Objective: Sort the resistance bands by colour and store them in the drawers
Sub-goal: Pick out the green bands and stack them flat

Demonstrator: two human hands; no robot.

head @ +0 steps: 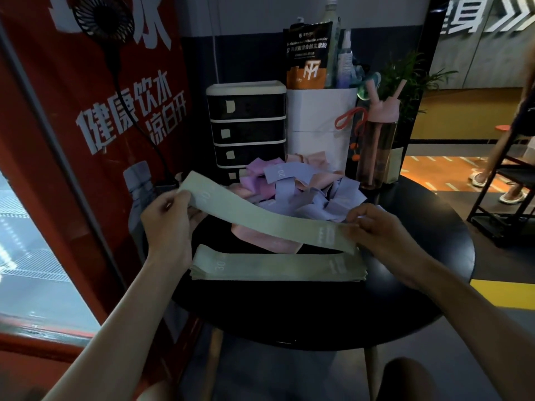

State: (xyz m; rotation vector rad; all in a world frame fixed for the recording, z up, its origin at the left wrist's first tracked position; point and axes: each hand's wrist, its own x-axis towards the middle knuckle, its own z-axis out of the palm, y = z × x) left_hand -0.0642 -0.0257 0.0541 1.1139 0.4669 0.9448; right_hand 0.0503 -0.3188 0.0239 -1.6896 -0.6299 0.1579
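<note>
You hold one green band [260, 218] taut above the tabletop [405, 285].
Your left hand [166, 224] has its grip pinching the farther end and your right hand [379, 230] has its grip pinching the nearer end. The band's long axis runs left to right. One green stack [275, 266] lies beneath it, aligned alike. Behind stand four drawers [247, 125] and one pink-purple heap [304, 186].

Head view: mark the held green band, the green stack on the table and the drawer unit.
held green band [260, 221], head view, middle of the strip
green stack [275, 264], head view, middle of top band
drawer unit [252, 107], head view, top drawer front
</note>
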